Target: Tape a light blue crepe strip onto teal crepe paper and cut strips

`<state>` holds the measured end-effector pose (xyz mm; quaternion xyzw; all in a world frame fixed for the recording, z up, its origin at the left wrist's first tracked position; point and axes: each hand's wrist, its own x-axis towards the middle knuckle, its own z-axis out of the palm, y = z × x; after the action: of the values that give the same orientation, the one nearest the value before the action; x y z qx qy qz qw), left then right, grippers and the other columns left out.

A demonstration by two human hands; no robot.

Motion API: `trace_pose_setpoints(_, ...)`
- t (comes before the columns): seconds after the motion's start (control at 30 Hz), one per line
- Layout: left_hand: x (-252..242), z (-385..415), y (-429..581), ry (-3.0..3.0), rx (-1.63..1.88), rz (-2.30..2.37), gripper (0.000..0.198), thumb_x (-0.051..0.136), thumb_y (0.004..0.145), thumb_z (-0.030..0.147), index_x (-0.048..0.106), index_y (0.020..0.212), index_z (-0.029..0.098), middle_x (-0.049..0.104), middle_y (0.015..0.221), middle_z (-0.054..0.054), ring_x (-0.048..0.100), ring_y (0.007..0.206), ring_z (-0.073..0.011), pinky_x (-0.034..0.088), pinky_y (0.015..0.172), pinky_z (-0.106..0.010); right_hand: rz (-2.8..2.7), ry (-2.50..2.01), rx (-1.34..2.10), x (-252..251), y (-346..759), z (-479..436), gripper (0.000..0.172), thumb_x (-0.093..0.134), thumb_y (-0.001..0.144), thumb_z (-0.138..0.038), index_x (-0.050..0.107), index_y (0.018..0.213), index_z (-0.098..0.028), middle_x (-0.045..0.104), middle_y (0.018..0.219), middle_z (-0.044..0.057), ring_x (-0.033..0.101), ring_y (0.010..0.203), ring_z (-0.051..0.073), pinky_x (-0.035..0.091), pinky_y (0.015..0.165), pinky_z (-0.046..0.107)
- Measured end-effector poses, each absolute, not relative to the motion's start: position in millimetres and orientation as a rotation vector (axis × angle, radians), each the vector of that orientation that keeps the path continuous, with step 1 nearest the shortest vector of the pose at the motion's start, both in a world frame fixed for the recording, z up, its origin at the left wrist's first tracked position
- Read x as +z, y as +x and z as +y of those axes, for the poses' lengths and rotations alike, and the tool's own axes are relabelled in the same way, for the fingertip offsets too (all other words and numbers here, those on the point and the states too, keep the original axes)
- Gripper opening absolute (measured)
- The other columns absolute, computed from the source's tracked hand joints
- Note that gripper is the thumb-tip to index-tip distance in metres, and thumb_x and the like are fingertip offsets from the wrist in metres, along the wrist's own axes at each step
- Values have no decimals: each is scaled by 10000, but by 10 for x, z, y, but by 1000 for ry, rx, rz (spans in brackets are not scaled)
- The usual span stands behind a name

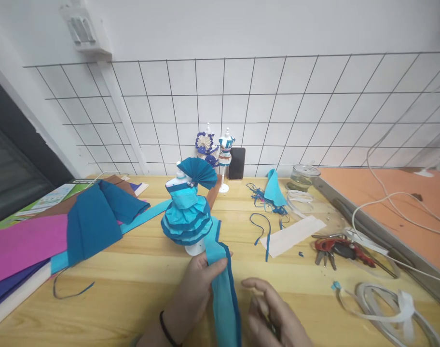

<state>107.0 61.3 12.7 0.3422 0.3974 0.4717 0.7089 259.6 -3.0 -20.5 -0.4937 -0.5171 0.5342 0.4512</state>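
A long light-blue paper strip point(223, 299) with a dark-blue edge runs from beside the small dressed form down to the bottom of the view. My left hand point(198, 284) pinches the strip, thumb on top. Right of the strip is my right hand point(274, 313), its fingers curled and the index finger reaching left; something dark shows within the curl, too hidden to name. Just beyond my left hand stands the small white dress form, wearing a ruffled light-blue and dark-blue paper dress point(187, 217) with a pleated dark-blue fan point(200, 172) at its top.
Coloured paper sheets point(93, 221) lie at the left. Two small dressed forms point(225, 144) and a phone point(236, 163) stand by the tiled wall. Paper scraps point(274, 190), a pale strip point(292, 236), a glass jar point(302, 177), keys point(328, 250) and coiled tape point(386, 303) are at the right.
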Motion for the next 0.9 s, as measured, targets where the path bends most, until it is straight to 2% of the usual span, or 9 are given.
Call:
trace_pose_setpoints(0.1, 78, 604, 1087, 849, 1001, 933, 249, 750, 613, 310, 701, 803, 157, 679, 815, -36, 563, 784, -181, 414, 736, -271, -1080, -1196, 1292, -103, 2610, 91, 391, 521, 774, -571, 526, 1001, -253, 435, 615, -48, 437, 564, 135, 382, 566, 249)
trace_pose_setpoints(0.23, 31, 560, 1152, 979, 872, 902, 257, 745, 608, 368, 679, 709, 141, 640, 677, -16, 533, 670, -151, 402, 650, -251, -990, -1256, 1221, -64, 2618, 222, 373, 658, 696, -510, 528, 920, -242, 515, 655, -45, 507, 668, 144, 387, 600, 234)
trace_pose_setpoints(0.3, 23, 545, 1174, 1012, 845, 884, 281, 745, 595, 395, 645, 640, 137, 595, 601, 5, 491, 592, -124, 382, 589, -236, -978, -1275, 1264, -84, 2622, 240, 405, 691, 668, -491, 522, 928, -231, 525, 649, -48, 497, 598, 124, 362, 517, 217)
trace_pose_setpoints(0.37, 19, 543, 1177, 1026, 829, 898, 303, 735, 596, 413, 611, 608, 138, 559, 565, 17, 455, 551, -109, 362, 553, -229, -978, -1297, 1332, -102, 2628, 238, 429, 692, 668, -484, 510, 952, -220, 519, 635, -56, 420, 475, 82, 276, 414, 195)
trace_pose_setpoints(0.5, 2, 559, 1159, 1022, 814, 945, 322, 729, 592, 427, 597, 650, 139, 576, 601, 4, 467, 566, -121, 376, 570, -248, -1013, -1326, 1357, -85, 2642, 231, 427, 675, 687, -480, 501, 971, -214, 526, 644, -56, 295, 385, 40, 165, 359, 193)
trace_pose_setpoints(0.6, 2, 557, 1165, 1024, 809, 908, 320, 729, 595, 419, 598, 681, 140, 578, 634, 0, 476, 597, -128, 384, 591, -252, -991, -1292, 1396, -63, 2645, 236, 411, 662, 703, -475, 499, 978, -216, 534, 686, -47, 299, 385, 35, 163, 351, 192)
trace_pose_setpoints(0.77, 25, 546, 1194, 1030, 757, 885, 355, 727, 588, 452, 576, 639, 136, 516, 581, 23, 423, 549, -97, 350, 532, -218, -1026, -1283, 1430, -76, 2670, 247, 413, 671, 701, -445, 482, 989, -217, 517, 680, -61, 289, 389, 31, 160, 355, 190)
trace_pose_setpoints(0.9, -40, 580, 1173, 1070, 719, 965, 426, 691, 596, 535, 580, 655, 129, 528, 568, 16, 428, 510, -95, 355, 506, -222, -1086, -1242, 1469, -112, 2703, 252, 384, 676, 708, -380, 476, 994, -218, 535, 695, -53, 446, 505, 79, 334, 467, 208)
